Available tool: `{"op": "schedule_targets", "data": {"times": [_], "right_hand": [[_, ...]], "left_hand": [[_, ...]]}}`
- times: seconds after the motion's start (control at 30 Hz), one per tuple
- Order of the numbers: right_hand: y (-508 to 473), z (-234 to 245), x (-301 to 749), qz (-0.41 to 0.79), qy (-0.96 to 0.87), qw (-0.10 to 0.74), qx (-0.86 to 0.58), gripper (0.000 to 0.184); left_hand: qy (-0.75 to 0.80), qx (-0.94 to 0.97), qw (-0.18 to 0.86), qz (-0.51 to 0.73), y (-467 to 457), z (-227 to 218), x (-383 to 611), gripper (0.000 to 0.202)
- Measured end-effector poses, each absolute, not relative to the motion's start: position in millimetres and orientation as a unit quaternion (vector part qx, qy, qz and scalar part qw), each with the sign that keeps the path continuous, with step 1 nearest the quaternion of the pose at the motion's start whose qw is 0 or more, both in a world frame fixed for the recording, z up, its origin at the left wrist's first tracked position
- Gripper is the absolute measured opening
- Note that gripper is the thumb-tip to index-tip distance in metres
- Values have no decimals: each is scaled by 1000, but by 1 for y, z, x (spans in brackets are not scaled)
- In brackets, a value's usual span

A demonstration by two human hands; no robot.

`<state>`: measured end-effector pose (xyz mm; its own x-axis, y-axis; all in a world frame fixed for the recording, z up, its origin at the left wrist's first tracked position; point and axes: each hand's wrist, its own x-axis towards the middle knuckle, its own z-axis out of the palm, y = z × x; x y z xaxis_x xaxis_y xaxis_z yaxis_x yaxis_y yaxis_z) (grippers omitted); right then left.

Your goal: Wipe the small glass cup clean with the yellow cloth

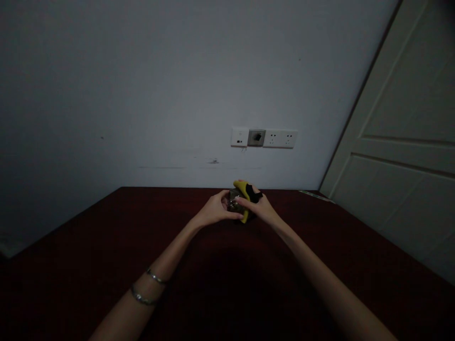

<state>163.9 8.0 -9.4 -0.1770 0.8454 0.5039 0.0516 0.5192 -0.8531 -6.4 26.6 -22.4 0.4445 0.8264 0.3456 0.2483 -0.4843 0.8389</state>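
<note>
Left grip [213, 209] clasps a shiny object [233, 204]; right grip [261, 207] holds a yellow-and-black item [241, 185] against it — both over the desk [149, 222].

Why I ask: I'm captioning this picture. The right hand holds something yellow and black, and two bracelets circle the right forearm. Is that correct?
Not quite: the head view shows the two bracelets on the left forearm, not the right one. The rest stands: the right hand holds the yellow-and-black thing.
</note>
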Motion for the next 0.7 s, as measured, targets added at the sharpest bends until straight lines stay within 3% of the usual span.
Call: {"op": "schedule_targets", "data": {"times": [0.17, 0.33, 0.43, 0.63, 0.7], "right_hand": [[2, -14, 162, 246, -721, 577, -293, 38], [-7, -17, 160, 91, -800, 532, -263, 32], [-5, -17, 158, 108, -784, 555, -257, 29], [4, -10, 155, 260, -672, 626, -299, 25], [2, -10, 154, 249, -669, 629, -309, 25]], "left_hand": [[351, 757, 358, 420, 25, -22, -7, 63], [307, 751, 380, 444, 19, -21, -5, 58], [305, 768, 344, 446, 17, -20, -4, 57], [321, 796, 292, 422, 11, -16, -2, 71], [322, 798, 293, 416, 10, -14, -2, 70]]}}
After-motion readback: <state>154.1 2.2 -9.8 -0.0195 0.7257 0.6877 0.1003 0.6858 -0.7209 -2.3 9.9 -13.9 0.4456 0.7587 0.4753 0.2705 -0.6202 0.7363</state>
